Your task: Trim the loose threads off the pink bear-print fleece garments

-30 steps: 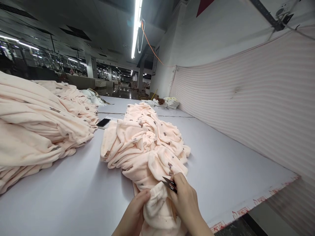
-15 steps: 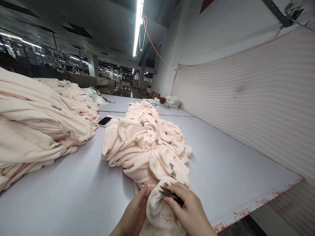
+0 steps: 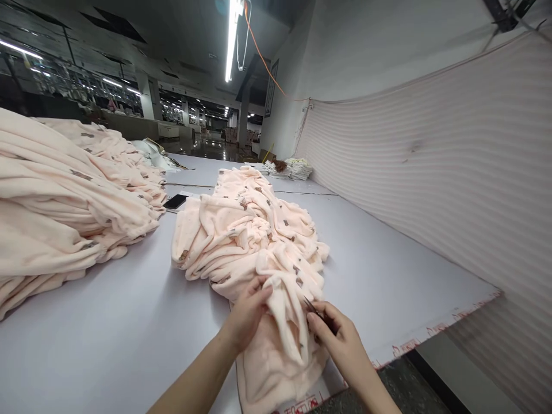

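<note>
A pale pink plush fabric piece (image 3: pixel 250 230) with small brown and grey motifs lies bunched on the table before me, its near end hanging toward the front edge. My left hand (image 3: pixel 250 313) pinches a raised fold of it between thumb and fingers. To the right of that fold, my right hand (image 3: pixel 334 333) is closed around small dark thread snips (image 3: pixel 319 315). Their pointed blades aim up and left, close to the fabric; whether they touch it I cannot tell. Part of the snips is hidden in my palm.
A large heap of the same pink fabric (image 3: pixel 64 195) fills the left side of the table (image 3: pixel 379 270). Near it lies a black phone (image 3: pixel 175 202). Stacked white pieces (image 3: pixel 297 169) sit at the far end. A striped cloth (image 3: pixel 414 155) hangs along the right.
My left hand has moved up and lifted a fold of the fabric. My right hand, with the snips, has shifted slightly right. The view has tilted a little.
</note>
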Action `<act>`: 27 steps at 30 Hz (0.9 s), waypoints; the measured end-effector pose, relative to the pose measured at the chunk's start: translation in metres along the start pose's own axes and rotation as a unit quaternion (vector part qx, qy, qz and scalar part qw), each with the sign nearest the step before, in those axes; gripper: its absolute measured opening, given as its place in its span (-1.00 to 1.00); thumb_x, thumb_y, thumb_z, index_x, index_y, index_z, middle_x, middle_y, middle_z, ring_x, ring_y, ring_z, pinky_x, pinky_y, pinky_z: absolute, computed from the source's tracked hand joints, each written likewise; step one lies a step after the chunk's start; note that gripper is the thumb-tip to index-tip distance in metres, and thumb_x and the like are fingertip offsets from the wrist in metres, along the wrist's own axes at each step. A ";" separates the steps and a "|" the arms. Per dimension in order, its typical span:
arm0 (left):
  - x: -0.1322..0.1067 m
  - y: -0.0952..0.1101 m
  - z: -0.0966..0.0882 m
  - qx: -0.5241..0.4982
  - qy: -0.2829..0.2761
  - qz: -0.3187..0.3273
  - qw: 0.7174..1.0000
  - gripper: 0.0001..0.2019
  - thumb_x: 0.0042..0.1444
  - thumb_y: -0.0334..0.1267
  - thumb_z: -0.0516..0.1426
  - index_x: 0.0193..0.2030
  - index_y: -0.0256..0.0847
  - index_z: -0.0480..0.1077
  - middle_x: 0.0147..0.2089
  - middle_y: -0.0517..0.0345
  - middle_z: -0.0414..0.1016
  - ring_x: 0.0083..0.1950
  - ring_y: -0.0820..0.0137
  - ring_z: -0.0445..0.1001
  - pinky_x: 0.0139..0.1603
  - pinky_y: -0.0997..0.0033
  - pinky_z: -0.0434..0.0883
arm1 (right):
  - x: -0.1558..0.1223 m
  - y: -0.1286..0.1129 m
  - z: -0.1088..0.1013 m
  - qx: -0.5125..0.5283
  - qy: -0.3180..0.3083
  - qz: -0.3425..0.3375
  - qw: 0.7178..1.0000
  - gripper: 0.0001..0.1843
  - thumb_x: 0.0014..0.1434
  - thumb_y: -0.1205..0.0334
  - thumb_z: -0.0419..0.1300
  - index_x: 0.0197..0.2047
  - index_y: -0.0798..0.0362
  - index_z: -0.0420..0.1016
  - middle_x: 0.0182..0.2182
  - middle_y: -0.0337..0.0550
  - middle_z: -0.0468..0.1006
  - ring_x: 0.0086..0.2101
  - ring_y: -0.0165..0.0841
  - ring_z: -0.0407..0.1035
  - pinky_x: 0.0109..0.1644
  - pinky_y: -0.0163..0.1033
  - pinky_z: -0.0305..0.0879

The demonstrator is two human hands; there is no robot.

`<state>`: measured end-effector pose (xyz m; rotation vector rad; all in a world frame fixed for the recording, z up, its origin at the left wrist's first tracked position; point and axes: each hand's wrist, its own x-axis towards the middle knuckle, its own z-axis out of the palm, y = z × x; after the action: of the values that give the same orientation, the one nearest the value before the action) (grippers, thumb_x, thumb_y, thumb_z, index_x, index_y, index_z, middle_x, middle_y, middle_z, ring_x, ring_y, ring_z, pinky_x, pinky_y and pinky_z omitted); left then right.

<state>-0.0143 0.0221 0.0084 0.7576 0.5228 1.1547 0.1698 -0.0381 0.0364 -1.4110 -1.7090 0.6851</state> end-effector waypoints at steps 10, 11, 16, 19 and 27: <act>0.027 0.008 -0.013 0.038 -0.038 -0.045 0.998 -0.66 0.06 -0.24 0.19 0.02 -0.16 0.41 0.01 -0.07 0.51 0.06 0.18 0.42 0.03 0.14 0.35 | -0.036 0.027 0.065 -0.143 -0.133 -0.025 0.981 -0.77 0.05 0.48 0.11 -0.25 0.03 0.46 -0.32 -0.18 0.50 -0.29 -0.28 0.39 -0.23 -0.27 0.19; 0.019 0.012 -0.017 0.051 -0.027 -0.042 0.997 -0.66 0.06 -0.22 0.19 0.01 -0.16 0.41 -0.01 -0.06 0.51 0.04 0.17 0.43 0.00 0.14 0.36 | -0.031 0.029 0.065 -0.137 -0.118 -0.030 0.983 -0.82 0.09 0.46 0.08 -0.29 0.03 0.44 -0.35 -0.19 0.48 -0.30 -0.29 0.37 -0.24 -0.28 0.19; -0.039 0.001 -0.032 0.163 0.117 0.055 0.978 -0.89 0.02 -0.21 0.25 -0.33 -0.10 0.42 -0.39 0.28 0.42 -0.29 0.44 0.37 -0.24 0.52 0.29 | -0.008 0.023 0.047 0.001 -0.084 -0.045 0.995 -0.85 0.27 0.20 0.04 -0.33 0.03 0.33 -0.38 -0.23 0.38 -0.30 -0.32 0.30 -0.21 -0.28 0.20; -0.064 -0.024 -0.029 0.333 0.117 0.077 0.932 -0.81 -0.05 -0.24 0.28 -0.28 -0.13 0.41 -0.44 0.27 0.42 -0.40 0.41 0.34 -0.37 0.47 0.24 | -0.003 0.015 0.047 0.061 -0.113 -0.044 0.991 -0.81 0.28 0.18 0.06 -0.37 0.04 0.30 -0.41 -0.26 0.36 -0.32 -0.35 0.29 -0.23 -0.30 0.20; -0.064 -0.026 -0.029 -0.011 0.068 -0.027 0.997 -0.84 0.08 -0.22 0.18 -0.18 -0.12 0.38 -0.21 0.16 0.53 -0.20 0.33 0.45 -0.13 0.34 0.36 | 0.003 -0.011 0.040 -0.076 -0.099 -0.037 0.991 -0.75 0.16 0.25 0.22 -0.06 -0.06 0.42 -0.18 -0.18 0.47 -0.14 -0.25 0.34 -0.08 -0.23 0.23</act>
<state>-0.0403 -0.0362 -0.0304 0.6463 0.6395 1.1639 0.1301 -0.0349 0.0241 -1.4139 -1.9956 0.6852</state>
